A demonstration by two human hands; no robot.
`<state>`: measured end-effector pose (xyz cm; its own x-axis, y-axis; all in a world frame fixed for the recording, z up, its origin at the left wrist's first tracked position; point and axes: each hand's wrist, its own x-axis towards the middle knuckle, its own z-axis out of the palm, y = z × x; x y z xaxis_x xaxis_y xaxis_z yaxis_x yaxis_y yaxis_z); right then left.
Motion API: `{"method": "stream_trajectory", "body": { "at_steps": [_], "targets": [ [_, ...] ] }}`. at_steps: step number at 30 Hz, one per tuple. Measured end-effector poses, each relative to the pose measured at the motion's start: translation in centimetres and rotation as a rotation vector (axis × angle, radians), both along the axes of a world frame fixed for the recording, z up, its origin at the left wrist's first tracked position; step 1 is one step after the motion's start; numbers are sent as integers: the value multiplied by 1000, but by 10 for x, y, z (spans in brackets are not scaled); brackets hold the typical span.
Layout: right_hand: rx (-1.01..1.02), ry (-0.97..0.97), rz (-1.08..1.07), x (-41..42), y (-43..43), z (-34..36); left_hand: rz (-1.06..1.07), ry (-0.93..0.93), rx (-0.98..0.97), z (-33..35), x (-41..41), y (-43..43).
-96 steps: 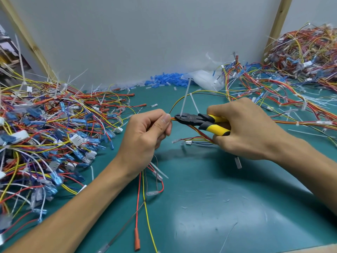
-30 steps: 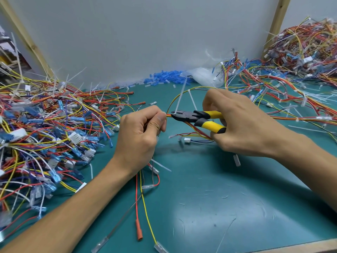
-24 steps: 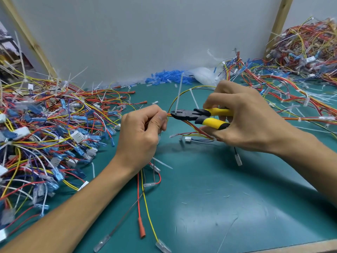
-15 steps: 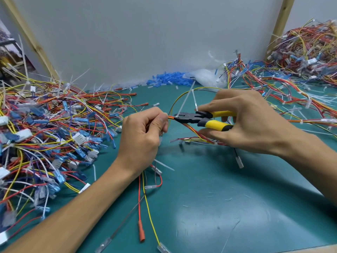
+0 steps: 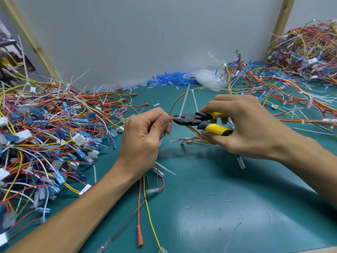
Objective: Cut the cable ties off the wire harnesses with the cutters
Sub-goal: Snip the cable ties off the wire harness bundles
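Green mat (image 5: 237,207): L harness heap (image 5: 45,134), R harness heap (image 5: 302,52).

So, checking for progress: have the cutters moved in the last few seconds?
No. The cutters sit just as far below the blue pile at the back as before.
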<state>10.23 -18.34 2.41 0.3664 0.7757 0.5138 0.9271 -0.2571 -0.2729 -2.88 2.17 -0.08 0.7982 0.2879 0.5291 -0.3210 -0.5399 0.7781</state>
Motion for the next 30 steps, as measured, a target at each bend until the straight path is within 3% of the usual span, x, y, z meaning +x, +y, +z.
{"method": "stream_trajectory", "body": {
  "at_steps": [14,19,30],
  "targets": [
    [16,53,41,-2,1,-3,-112,7,-116,1,-2,-3],
    [22,67,39,-1,1,-3,-254,113,-386,1,1,1],
    [27,121,51,-4,3,-3,-451,248,-701,1,2,1]
  ]
}}
